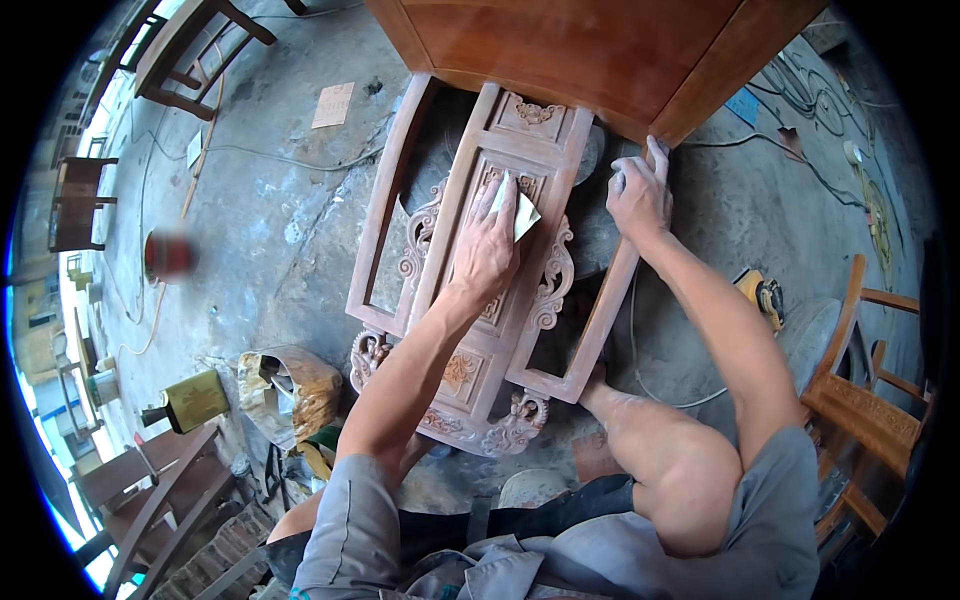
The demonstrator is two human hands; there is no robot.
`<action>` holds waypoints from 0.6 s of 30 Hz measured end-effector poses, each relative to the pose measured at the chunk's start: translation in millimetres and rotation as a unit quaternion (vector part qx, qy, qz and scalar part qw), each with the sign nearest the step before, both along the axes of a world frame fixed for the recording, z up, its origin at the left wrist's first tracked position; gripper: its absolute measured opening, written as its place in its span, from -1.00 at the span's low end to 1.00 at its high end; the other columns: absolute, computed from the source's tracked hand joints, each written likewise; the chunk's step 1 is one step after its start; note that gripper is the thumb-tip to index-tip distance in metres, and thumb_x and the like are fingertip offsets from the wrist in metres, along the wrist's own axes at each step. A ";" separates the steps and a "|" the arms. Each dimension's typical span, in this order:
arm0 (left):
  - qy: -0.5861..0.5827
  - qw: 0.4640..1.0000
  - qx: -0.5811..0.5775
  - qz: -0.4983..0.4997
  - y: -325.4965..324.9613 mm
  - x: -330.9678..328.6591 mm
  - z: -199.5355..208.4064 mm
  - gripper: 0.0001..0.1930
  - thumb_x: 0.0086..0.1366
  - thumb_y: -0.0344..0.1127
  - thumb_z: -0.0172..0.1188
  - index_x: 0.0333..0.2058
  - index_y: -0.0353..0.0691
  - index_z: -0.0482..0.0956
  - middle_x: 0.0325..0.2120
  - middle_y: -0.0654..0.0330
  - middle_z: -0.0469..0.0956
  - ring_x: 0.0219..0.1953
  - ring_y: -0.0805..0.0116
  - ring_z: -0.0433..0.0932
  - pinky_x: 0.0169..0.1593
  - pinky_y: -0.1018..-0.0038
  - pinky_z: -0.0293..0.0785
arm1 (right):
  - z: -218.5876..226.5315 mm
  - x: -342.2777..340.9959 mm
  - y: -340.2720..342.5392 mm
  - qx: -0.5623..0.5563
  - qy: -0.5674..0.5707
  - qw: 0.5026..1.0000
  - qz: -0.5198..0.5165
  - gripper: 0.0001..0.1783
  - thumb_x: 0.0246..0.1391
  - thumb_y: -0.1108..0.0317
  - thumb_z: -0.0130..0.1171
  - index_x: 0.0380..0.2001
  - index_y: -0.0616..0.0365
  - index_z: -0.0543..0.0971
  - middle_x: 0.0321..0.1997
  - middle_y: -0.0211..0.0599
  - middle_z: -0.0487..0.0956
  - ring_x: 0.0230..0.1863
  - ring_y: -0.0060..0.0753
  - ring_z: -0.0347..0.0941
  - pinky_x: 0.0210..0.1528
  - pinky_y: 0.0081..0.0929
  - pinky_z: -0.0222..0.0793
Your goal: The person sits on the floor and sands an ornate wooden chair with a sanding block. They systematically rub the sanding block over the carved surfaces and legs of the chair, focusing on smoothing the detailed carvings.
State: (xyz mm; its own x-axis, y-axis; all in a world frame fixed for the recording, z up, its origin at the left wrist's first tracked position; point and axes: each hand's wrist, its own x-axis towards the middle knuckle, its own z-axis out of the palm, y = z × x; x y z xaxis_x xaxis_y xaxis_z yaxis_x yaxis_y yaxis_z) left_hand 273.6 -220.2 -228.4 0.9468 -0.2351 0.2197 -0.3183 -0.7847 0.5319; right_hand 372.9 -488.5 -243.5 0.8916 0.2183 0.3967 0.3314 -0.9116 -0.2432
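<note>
A carved wooden chair back (463, 200), pale with dust, stands in front of me between two open side frames with scrollwork. My left hand (485, 250) lies over its middle panel. Under and between those fingers is a folded, whitish sheet that looks like sandpaper (527, 214), pressed to the carving. My right hand (641, 197) is at the upper end of the right side frame (607, 310), its fingers curled around the wood; the grip is partly hidden. Dust whitens the fingertips of both hands.
A glossy reddish-brown wooden panel (560, 50) borders the far end. On the concrete floor are a yellow power tool (760, 297), a torn sack (290, 395), a yellowish can (194, 402), a red bucket (168, 256) and trailing cables. Wooden chairs (865, 400) stand at the right and left.
</note>
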 end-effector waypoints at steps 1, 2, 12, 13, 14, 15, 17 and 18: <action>-0.018 1.000 0.008 0.001 0.4 -0.9 2.1 -0.20 0.20 -0.49 0.17 0.44 -0.44 0.18 0.27 -0.28 0.46 0.48 -0.13 0.24 0.56 0.08 0.07 | -1.0 2.6 0.9 0.003 -0.006 1.000 0.002 -0.86 0.17 0.38 0.18 -0.24 0.13 0.67 -0.03 -0.19 0.68 0.51 0.17 0.20 0.32 0.12 0.40; -0.028 1.000 0.012 -0.005 1.6 -6.3 1.4 -0.20 0.20 -0.48 0.19 0.44 -0.44 0.19 0.27 -0.28 0.47 0.47 -0.14 0.26 0.54 0.08 0.10 | -5.0 -1.9 -2.6 0.002 -0.004 1.000 -0.003 -0.86 0.17 0.38 0.18 -0.24 0.13 0.67 -0.04 -0.19 0.68 0.51 0.17 0.20 0.32 0.12 0.40; 0.037 0.998 -0.050 -0.009 -56.0 -68.5 -5.2 -0.20 0.23 -0.44 0.26 0.44 -0.45 0.21 0.35 -0.31 0.36 0.46 -0.33 0.22 0.52 -0.02 0.13 | -9.3 2.2 -1.7 0.005 0.008 1.000 -0.014 -0.84 0.13 0.34 0.22 -0.26 0.12 0.70 -0.03 -0.19 0.69 0.50 0.11 0.20 0.38 0.06 0.35; 0.044 0.998 -0.034 -0.011 -48.6 -89.9 -14.8 -0.19 0.22 -0.47 0.23 0.45 -0.46 0.19 0.37 -0.32 0.32 0.47 -0.33 0.20 0.52 -0.02 0.12 | -11.3 4.4 -3.1 0.008 0.010 1.000 -0.014 -0.84 0.13 0.33 0.22 -0.26 0.12 0.70 -0.03 -0.21 0.69 0.50 0.11 0.19 0.38 0.06 0.36; 0.058 0.998 -0.020 -0.017 -42.8 -115.7 -21.2 -0.17 0.20 -0.51 0.21 0.46 -0.47 0.16 0.39 -0.33 0.28 0.48 -0.33 0.18 0.53 -0.03 0.10 | -13.4 1.0 -6.7 0.009 0.018 1.000 -0.017 -0.83 0.14 0.32 0.22 -0.26 0.12 0.69 -0.03 -0.22 0.69 0.51 0.11 0.17 0.38 0.06 0.36; 0.054 0.998 -0.005 -0.025 -38.4 -145.0 -20.1 -0.14 0.16 -0.56 0.14 0.47 -0.50 0.12 0.44 -0.33 0.20 0.50 -0.31 0.14 0.55 -0.05 0.04 | -15.2 -2.4 -10.2 0.002 0.016 1.000 -0.024 -0.83 0.14 0.31 0.21 -0.27 0.12 0.69 -0.03 -0.22 0.69 0.51 0.10 0.17 0.38 0.06 0.36; 0.065 0.997 0.028 -0.011 -33.2 -173.5 -18.3 -0.17 0.17 -0.56 0.09 0.46 -0.54 0.11 0.42 -0.36 0.23 0.49 -0.33 0.16 0.53 -0.06 0.07 | -13.9 0.3 -5.0 0.000 0.002 1.000 -0.022 -0.83 0.15 0.30 0.20 -0.27 0.12 0.69 -0.04 -0.22 0.68 0.52 0.10 0.17 0.37 0.08 0.38; 0.064 0.998 0.028 0.003 -41.9 -171.3 -10.4 -0.20 0.20 -0.57 0.05 0.45 -0.56 0.12 0.39 -0.38 0.26 0.47 -0.36 0.19 0.52 -0.05 0.11 | -14.8 3.8 -7.6 0.000 0.000 1.000 -0.024 -0.82 0.16 0.30 0.20 -0.27 0.12 0.69 -0.04 -0.22 0.68 0.52 0.09 0.17 0.36 0.09 0.38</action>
